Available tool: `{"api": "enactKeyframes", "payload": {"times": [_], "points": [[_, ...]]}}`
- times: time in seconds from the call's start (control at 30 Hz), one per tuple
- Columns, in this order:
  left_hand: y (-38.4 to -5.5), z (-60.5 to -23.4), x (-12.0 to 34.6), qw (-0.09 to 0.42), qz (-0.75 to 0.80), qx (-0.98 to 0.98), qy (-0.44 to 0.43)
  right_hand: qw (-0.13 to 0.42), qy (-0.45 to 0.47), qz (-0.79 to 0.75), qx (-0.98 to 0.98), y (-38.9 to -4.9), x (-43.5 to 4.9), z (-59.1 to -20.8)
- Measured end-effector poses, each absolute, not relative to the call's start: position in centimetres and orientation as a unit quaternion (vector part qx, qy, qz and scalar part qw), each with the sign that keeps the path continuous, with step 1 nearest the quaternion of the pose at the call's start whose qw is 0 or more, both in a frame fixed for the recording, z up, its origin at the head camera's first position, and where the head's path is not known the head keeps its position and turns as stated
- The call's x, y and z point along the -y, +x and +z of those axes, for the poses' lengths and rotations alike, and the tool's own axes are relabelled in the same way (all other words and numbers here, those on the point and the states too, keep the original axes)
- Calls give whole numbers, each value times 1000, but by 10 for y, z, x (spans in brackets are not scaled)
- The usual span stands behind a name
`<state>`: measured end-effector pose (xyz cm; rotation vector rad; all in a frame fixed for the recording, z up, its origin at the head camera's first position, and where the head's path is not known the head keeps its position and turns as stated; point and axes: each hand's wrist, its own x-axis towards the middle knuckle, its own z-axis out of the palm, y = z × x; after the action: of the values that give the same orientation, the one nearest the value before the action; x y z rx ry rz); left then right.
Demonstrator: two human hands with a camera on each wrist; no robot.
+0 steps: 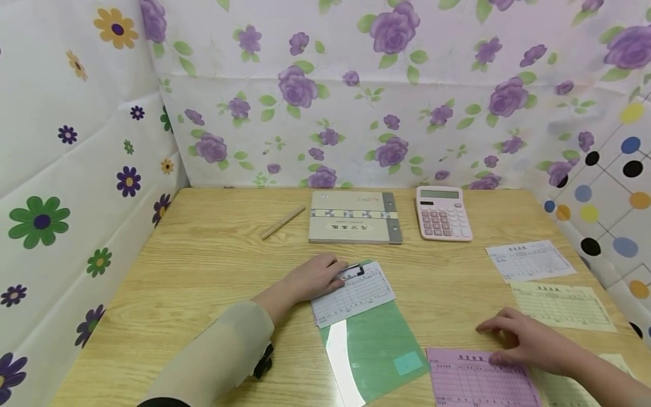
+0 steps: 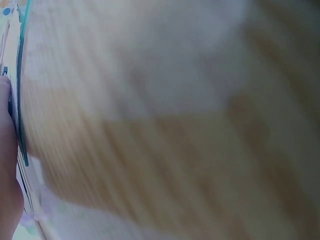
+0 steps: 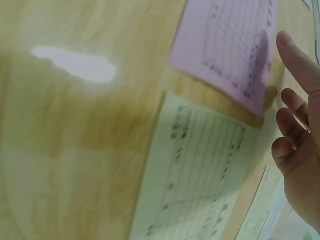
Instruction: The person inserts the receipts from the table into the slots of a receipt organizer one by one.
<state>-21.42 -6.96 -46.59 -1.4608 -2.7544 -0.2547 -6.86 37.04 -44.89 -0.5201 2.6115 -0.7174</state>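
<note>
My left hand [image 1: 320,277] is at the upper end of a green see-through clip folder [image 1: 378,328], its thumb and forefinger pinching the metal clip [image 1: 354,271]. Under the clip lies a white printed form [image 1: 353,297], partly covered by the hand. In the left wrist view the folder [image 2: 21,85] appears edge-on beside the thumb. My right hand [image 1: 529,342] hovers over the upper right corner of a pink form [image 1: 480,379], fingers loosely bent and holding nothing. Below that hand, a pale green-yellow form [image 3: 195,165] lies beside the pink one.
At the back of the wooden table [image 1: 224,243] lie a pen [image 1: 283,222], a grey ledger book [image 1: 351,226] and a pink calculator [image 1: 444,213]. A white form [image 1: 531,260] and a yellow form [image 1: 561,305] lie on the right. Flowered cloth [image 1: 351,118] hangs behind.
</note>
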Motion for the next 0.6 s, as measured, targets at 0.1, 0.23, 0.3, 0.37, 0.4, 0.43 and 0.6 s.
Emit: {"api": "enactKeyframes", "payload": {"times": [0.1, 0.23, 0.3, 0.37, 0.4, 0.43, 0.6], "points": [[-214, -466, 70, 8, -81, 881, -466, 181, -190, -250, -932, -62, -377, -450], [-213, -465, 70, 9, -85, 882, -464, 163, -203, -248, -933, -55, -382, -456], [-213, -464, 70, 10, -88, 882, -462, 152, -214, -245, -933, -54, -384, -459], [-213, -464, 70, 10, -88, 883, -462, 135, -233, -250, -930, -55, -385, -461], [-213, -464, 70, 10, -89, 883, -461, 122, -247, -253, -927, -55, -385, -462], [-213, -465, 70, 10, -89, 883, -461, 109, -260, -255, -925, -57, -385, -463], [-213, -467, 70, 12, -85, 885, -458, 68, -286, -237, -926, -68, -380, -463]]}}
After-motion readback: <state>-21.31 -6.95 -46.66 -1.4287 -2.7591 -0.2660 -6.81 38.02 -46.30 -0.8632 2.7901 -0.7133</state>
